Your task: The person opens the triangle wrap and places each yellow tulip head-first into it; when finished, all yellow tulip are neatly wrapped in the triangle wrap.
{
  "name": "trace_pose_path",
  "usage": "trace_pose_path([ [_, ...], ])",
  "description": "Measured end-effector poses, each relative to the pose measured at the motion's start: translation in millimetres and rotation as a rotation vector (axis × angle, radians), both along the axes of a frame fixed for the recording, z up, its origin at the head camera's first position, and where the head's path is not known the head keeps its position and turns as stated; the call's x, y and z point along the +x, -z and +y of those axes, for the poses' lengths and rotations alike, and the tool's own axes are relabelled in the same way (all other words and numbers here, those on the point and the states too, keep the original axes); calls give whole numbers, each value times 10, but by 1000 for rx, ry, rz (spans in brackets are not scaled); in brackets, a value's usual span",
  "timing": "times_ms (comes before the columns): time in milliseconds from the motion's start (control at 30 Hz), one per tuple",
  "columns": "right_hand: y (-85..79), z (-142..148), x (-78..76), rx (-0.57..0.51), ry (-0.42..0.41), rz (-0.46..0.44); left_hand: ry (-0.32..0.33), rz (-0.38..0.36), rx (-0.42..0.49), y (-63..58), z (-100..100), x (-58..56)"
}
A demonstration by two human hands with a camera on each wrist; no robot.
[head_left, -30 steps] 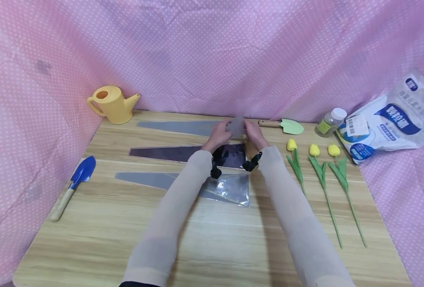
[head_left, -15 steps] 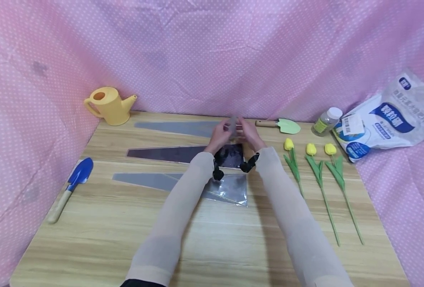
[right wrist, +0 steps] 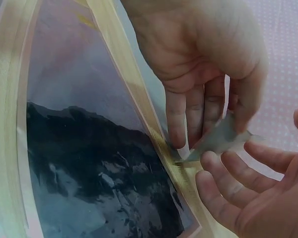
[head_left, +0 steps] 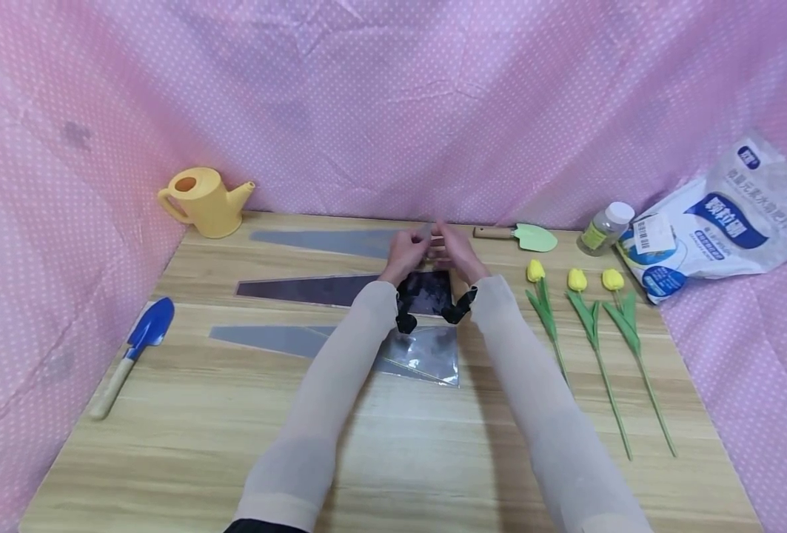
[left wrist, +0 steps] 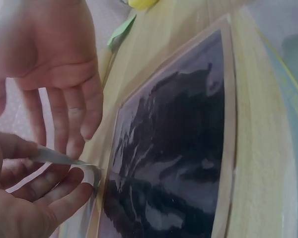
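At the back of the table, my left hand [head_left: 405,253] pinches the raised end of a grey tapered plastic sleeve [head_left: 326,240]. The right wrist view shows the left thumb and fingers on the lifted grey film [right wrist: 218,139]. My right hand [head_left: 458,252] faces it, its fingers [right wrist: 233,183] fairly straight and close to the film's edge; whether they touch it I cannot tell. Nearer me, below both hands, lies a dark sleeve [head_left: 300,286] with a pale border. A grey sleeve with a clear end [head_left: 426,352] lies in front of that, partly under my left forearm.
A yellow watering can [head_left: 209,203] stands back left, and a blue trowel [head_left: 149,323] lies at the left edge. To the right are a green trowel [head_left: 534,237], a lidded jar [head_left: 603,229], a white printed bag [head_left: 706,229] and three yellow tulips [head_left: 577,279].
My right hand has shifted left, closer to my left hand. The raised end of the grey sleeve has turned narrower to view and sits lower. The other things stay put.
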State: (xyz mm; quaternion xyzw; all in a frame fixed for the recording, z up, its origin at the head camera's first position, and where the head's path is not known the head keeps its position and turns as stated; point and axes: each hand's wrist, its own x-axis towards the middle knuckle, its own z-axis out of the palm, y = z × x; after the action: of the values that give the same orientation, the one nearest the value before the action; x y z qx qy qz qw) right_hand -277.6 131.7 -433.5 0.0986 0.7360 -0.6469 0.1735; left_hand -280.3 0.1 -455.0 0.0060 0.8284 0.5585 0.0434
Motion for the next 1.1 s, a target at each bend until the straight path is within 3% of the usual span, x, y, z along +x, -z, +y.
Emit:
trace_pose_path([
  [200,28,4,-30,8,23,-12,-82,17,-33,5,-7,10],
  [400,67,1,-74,20,37,-26,-165,-28,21,38,-9,12],
  [733,126,-39,-114,133,88,22,-253,-60,38,59,3,12],
  [900,140,-24,-124,173,111,52,-263,-81,150,46,6,15],
  [1100,170,18,-128,204,139,82,-286,-170,306,34,11,-2],
])
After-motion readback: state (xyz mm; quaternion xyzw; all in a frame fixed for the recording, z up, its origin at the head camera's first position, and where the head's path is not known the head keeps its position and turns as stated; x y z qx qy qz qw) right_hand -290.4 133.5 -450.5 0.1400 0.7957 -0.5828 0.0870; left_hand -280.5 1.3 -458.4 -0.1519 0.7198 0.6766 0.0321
